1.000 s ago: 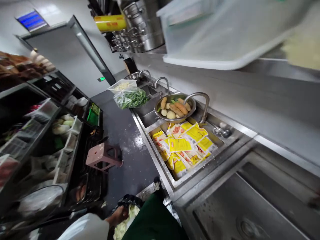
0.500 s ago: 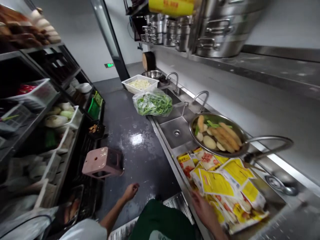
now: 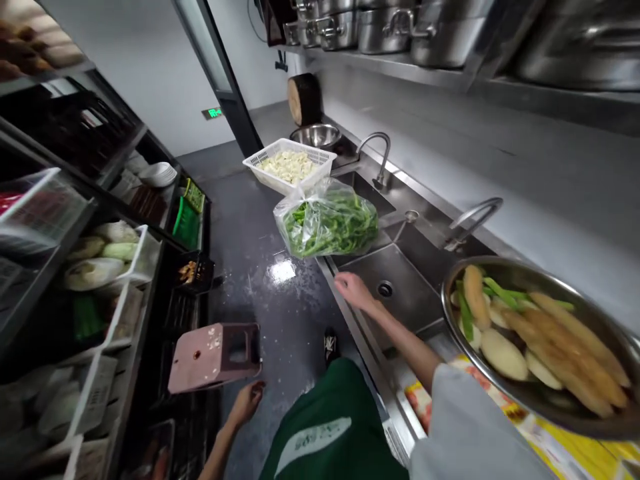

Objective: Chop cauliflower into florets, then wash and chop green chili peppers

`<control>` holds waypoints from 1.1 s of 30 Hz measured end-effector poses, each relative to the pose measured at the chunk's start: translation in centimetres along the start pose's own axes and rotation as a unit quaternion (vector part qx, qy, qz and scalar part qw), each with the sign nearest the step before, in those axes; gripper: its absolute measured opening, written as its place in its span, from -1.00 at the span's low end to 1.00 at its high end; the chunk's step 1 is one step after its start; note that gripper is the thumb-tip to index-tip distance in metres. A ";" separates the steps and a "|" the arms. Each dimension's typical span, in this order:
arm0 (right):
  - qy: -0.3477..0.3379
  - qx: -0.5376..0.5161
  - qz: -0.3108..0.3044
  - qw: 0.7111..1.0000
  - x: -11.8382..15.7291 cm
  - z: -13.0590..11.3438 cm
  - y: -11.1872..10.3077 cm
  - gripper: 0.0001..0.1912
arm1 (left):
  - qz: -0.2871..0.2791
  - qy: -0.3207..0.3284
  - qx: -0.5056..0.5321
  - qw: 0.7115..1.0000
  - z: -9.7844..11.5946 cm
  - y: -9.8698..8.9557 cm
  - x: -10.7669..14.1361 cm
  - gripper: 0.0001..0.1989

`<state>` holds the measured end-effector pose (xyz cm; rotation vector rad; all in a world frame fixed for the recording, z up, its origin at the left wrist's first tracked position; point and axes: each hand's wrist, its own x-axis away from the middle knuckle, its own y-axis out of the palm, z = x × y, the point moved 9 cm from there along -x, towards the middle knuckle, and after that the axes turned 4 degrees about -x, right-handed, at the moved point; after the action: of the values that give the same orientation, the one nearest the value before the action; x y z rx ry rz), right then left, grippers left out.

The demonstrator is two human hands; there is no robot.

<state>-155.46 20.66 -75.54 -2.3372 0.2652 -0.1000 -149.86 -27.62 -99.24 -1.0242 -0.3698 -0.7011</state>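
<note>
My right hand (image 3: pixel 354 291) is held over the front rim of the steel sink (image 3: pixel 413 273), just short of a clear plastic bag of green leafy stalks (image 3: pixel 330 223). Its fingers are curled together with nothing in them. Low on the left, my left hand (image 3: pixel 249 401) hangs above the floor near a pink plastic stool (image 3: pixel 200 357). That hand is empty, its fingers loosely bent and a little apart. The bag rests at the sink's far front edge, and neither hand touches it.
Beyond the bag stands a white basket (image 3: pixel 295 167) of pale cut pieces. A steel basin (image 3: pixel 500 400) of peeled vegetables sits right, over yellow packets (image 3: pixel 560 443). Taps (image 3: pixel 475 220) rise along the wall. Shelves with crates (image 3: pixel 145 257) line the left; the floor (image 3: pixel 280 313) looks wet.
My view has moved forward along the sinks, so the bag and stool look closer. My right hand has gone from beside the yellow packets to near the bag. My left hand still hangs empty.
</note>
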 end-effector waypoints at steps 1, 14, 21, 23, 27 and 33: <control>0.012 0.008 0.040 0.999 -5.0 0.4 -2.2 -0.67 | 0.019 -0.010 0.010 1.000 0.0 -2.2 -1.5 -0.64; 0.148 0.090 0.237 0.956 -26.9 8.7 -5.4 -0.56 | 0.232 0.330 0.048 0.914 31.7 -33.4 -21.9 -0.68; 0.236 0.029 0.463 0.853 -17.5 1.2 -6.6 -0.54 | 0.056 0.591 -0.108 0.797 53.9 -32.8 -28.5 -0.17; 0.209 0.036 0.503 0.838 -17.3 -3.7 -5.6 -0.59 | -0.010 0.625 -0.145 0.767 55.2 -30.2 -28.5 -0.35; 0.135 0.086 0.555 0.816 -17.8 -11.3 -4.2 -0.62 | -0.071 0.630 -0.120 0.764 54.6 -29.7 -28.7 -0.85; 0.161 0.139 0.642 0.736 -15.4 -16.2 -4.9 -0.60 | -0.097 0.627 0.045 0.772 57.8 -36.6 -25.7 -0.65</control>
<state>-172.20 16.14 -60.50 -1.3763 1.8106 0.1396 -191.57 19.88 -62.53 -0.2445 0.6786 -1.3752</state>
